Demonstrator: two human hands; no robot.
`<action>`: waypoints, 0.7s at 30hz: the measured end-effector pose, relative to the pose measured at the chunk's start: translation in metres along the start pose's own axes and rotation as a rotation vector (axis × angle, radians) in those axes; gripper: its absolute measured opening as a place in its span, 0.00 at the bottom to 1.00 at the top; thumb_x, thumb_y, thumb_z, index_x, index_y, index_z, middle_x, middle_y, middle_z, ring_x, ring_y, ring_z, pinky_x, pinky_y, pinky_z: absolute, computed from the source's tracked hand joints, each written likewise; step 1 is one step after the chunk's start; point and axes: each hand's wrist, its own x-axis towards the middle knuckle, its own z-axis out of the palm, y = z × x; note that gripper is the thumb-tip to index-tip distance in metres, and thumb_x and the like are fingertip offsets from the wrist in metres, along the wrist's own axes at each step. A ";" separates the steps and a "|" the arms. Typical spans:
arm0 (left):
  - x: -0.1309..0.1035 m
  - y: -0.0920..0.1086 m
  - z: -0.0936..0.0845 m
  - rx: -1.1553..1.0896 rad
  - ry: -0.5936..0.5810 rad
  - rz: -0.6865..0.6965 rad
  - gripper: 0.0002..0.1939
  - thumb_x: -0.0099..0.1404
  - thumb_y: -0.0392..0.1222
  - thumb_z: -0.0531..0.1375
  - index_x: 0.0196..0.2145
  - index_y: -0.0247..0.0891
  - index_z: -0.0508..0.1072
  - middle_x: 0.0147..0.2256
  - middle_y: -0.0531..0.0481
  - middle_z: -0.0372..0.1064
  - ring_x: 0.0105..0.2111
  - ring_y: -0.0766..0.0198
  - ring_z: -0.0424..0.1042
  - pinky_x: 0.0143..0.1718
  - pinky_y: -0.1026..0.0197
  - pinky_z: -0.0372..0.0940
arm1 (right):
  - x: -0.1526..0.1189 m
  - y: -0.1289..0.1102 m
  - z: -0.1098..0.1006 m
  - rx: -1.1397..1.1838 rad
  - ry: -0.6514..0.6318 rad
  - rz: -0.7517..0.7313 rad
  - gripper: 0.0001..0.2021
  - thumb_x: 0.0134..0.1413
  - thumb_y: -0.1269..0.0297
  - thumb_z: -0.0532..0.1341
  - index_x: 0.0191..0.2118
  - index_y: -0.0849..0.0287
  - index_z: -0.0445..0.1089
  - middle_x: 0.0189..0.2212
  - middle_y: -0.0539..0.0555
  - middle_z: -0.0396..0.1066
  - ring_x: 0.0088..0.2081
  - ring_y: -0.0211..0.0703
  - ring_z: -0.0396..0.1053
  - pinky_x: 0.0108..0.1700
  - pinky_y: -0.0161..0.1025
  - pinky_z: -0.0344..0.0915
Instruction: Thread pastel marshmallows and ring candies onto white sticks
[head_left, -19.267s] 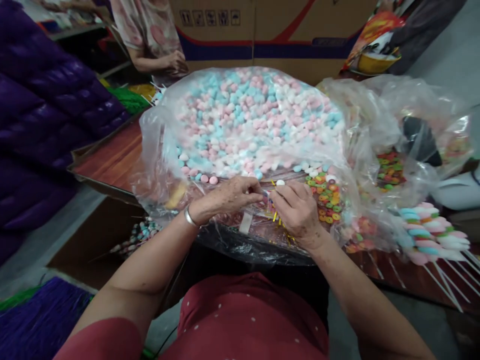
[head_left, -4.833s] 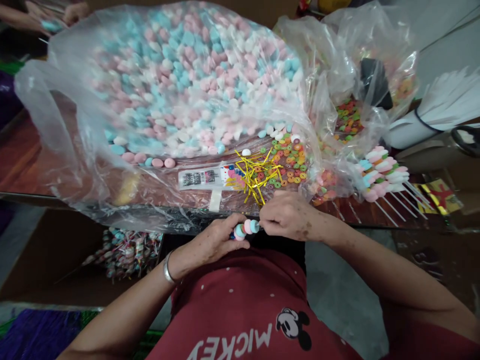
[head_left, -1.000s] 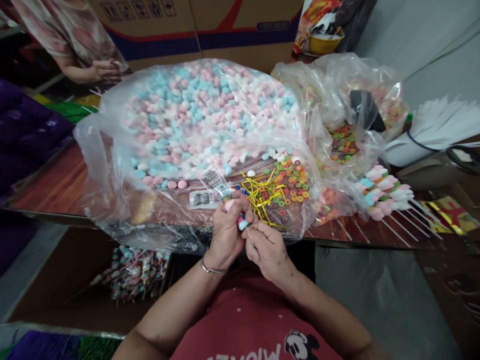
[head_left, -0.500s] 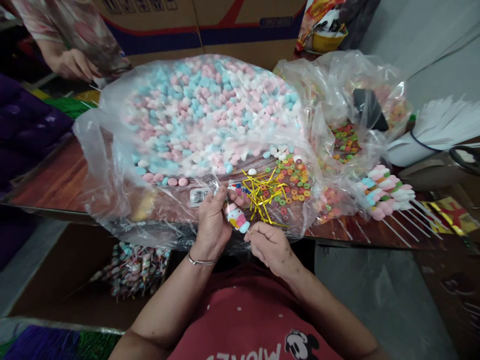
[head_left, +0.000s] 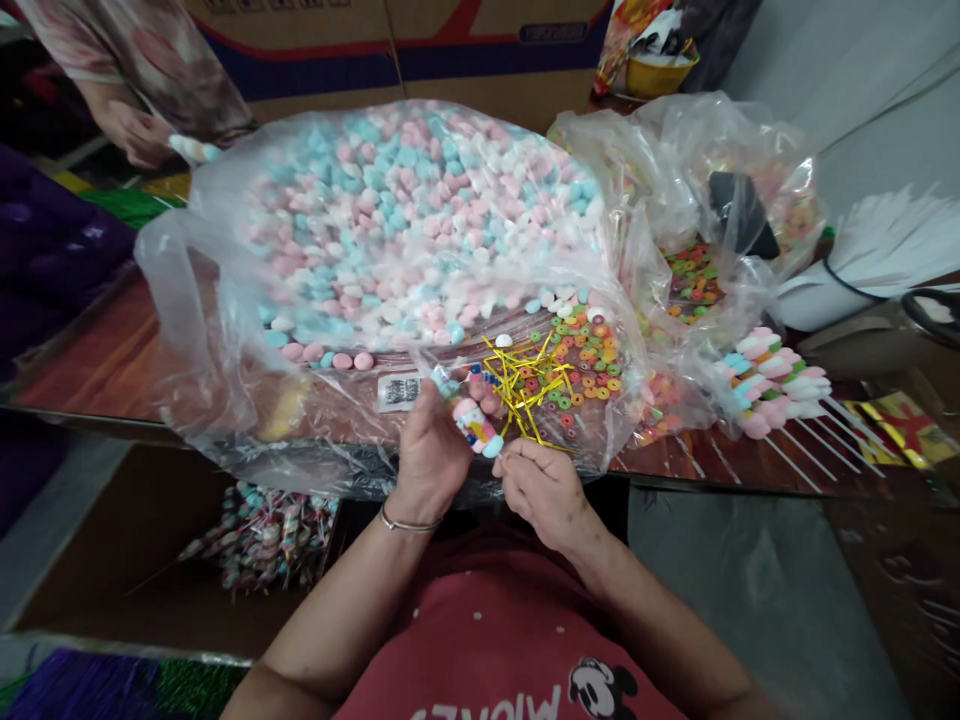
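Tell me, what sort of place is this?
Probably a small workshop or packing room for sweets. A big plastic bag of pastel marshmallows lies open on the table, finished-looking marshmallow skewers are grouped at its right end, and many more wrapped ones fill a cardboard box below.

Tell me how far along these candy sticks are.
Looks done: the pile in the cardboard box, apparently wrapped. In hand: one candy stick in a printed wrapper, between left hand and right hand; whether it is tied is unclear. Apparently left: the stacked candy sticks at right, seemingly unwrapped, with loose yellow ties lying out.
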 end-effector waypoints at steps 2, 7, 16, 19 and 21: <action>0.002 0.003 -0.004 -0.029 -0.081 -0.036 0.24 0.51 0.58 0.68 0.37 0.35 0.73 0.30 0.49 0.70 0.29 0.63 0.71 0.32 0.59 0.69 | 0.001 -0.004 -0.001 0.208 -0.084 0.100 0.08 0.51 0.60 0.56 0.26 0.58 0.64 0.08 0.39 0.50 0.10 0.27 0.41 0.14 0.29 0.40; 0.007 -0.002 -0.006 -0.076 -0.108 -0.070 0.19 0.52 0.54 0.70 0.33 0.37 0.72 0.23 0.55 0.64 0.25 0.69 0.68 0.28 0.65 0.66 | -0.001 -0.006 -0.002 0.259 -0.182 0.115 0.09 0.54 0.59 0.56 0.28 0.59 0.64 0.09 0.38 0.52 0.10 0.27 0.43 0.15 0.29 0.42; 0.004 0.000 0.010 -0.016 0.094 0.061 0.17 0.52 0.47 0.71 0.27 0.37 0.69 0.20 0.58 0.57 0.20 0.72 0.62 0.22 0.68 0.62 | -0.016 -0.002 -0.008 -0.715 0.103 -0.378 0.11 0.62 0.63 0.51 0.32 0.58 0.67 0.22 0.48 0.64 0.23 0.32 0.60 0.29 0.31 0.55; -0.001 -0.005 0.014 0.018 0.088 0.122 0.18 0.51 0.48 0.72 0.27 0.36 0.68 0.21 0.58 0.57 0.20 0.72 0.62 0.23 0.67 0.62 | -0.014 0.001 -0.006 -0.969 0.169 -0.540 0.13 0.63 0.66 0.50 0.31 0.59 0.68 0.19 0.48 0.65 0.20 0.33 0.61 0.26 0.32 0.52; -0.003 -0.008 0.016 0.046 0.105 0.155 0.19 0.52 0.49 0.71 0.26 0.36 0.67 0.21 0.58 0.58 0.20 0.72 0.63 0.24 0.67 0.63 | -0.013 0.005 -0.003 -1.109 0.232 -0.653 0.13 0.62 0.68 0.49 0.29 0.60 0.68 0.17 0.50 0.66 0.19 0.34 0.61 0.26 0.34 0.50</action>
